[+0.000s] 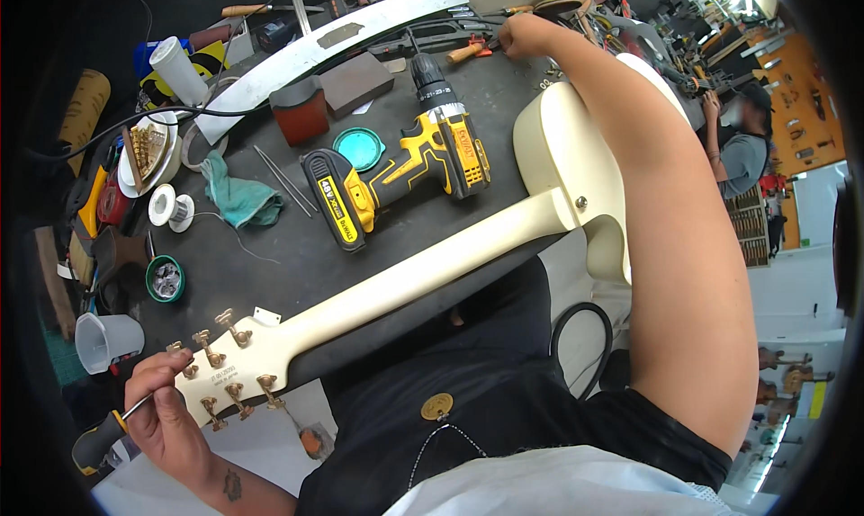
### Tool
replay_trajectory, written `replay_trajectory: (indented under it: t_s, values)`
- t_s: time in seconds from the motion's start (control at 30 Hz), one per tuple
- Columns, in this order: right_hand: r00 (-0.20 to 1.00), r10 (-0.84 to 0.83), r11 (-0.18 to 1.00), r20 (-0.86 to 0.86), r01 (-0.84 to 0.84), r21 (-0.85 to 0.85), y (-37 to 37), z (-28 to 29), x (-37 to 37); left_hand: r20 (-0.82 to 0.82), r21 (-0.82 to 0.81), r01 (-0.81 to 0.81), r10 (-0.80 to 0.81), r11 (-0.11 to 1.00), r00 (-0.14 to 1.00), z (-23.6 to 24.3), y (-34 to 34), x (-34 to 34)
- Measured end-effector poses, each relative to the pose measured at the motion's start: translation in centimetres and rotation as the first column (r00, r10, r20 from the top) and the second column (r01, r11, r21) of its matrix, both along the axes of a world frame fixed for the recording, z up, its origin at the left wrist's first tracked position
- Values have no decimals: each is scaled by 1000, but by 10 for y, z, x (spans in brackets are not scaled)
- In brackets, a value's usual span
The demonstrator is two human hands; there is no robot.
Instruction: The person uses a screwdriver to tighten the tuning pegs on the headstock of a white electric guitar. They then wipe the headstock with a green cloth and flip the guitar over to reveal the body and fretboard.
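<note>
A cream electric guitar (432,255) lies face down across the bench edge and my lap, its headstock (225,372) at the left. Gold tuning machines (236,393) line both sides of the headstock. My left hand (171,417) is closed round the shaft of a screwdriver (97,442) with a black and yellow handle. Its fingertips are at the tuner on the headstock's end; the screwdriver's tip is hidden. Over the guitar's body, my right arm stretches to the far side of the bench. There my right hand (526,37) has curled fingers among tools, near a wooden-handled tool (465,52); what they hold is unclear.
A yellow and black cordless drill (441,147) lies mid-bench beside a teal lid (358,147). A teal cloth (238,192), wire spool (171,208) and green-rimmed tub (166,278) are at left. A curved white strip (270,71) spans the back. Another person (745,138) is at far right.
</note>
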State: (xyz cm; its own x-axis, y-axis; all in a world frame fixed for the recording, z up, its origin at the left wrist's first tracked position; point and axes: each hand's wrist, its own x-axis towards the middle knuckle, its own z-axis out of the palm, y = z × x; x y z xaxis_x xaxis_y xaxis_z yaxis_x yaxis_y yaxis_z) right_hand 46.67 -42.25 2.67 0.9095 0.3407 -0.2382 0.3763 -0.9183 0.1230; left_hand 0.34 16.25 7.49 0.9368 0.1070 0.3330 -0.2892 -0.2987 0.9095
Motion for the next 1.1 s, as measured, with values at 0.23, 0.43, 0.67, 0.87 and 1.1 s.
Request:
replay_trajectory:
  t_s: [0.23, 0.43, 0.67, 0.87, 1.1]
  values:
    - [995, -75, 997, 65, 76, -10, -17, -10, 4, 28, -53, 3, -1, 999, 1000, 4, -1, -10]
    - [992, -124, 990, 26, 122, 65, -4, -11, 5, -20, -18, -35, 35, 999, 999, 2, -2, -19]
    - [998, -52, 998, 28, 53, -45, 8, -9, 3, -3, -40, -66, 66, 997, 998, 3, -6, -20]
    - [997, -82, 987, 0, 81, -139, 13, -3, -8, 1, -67, -36, 36, 997, 999, 5, -9, -19]
    - [951, -82, 992, 300, 50, 113, 24, 65, -35, 34, -71, 32, -30, 997, 999, 7, -9, -30]
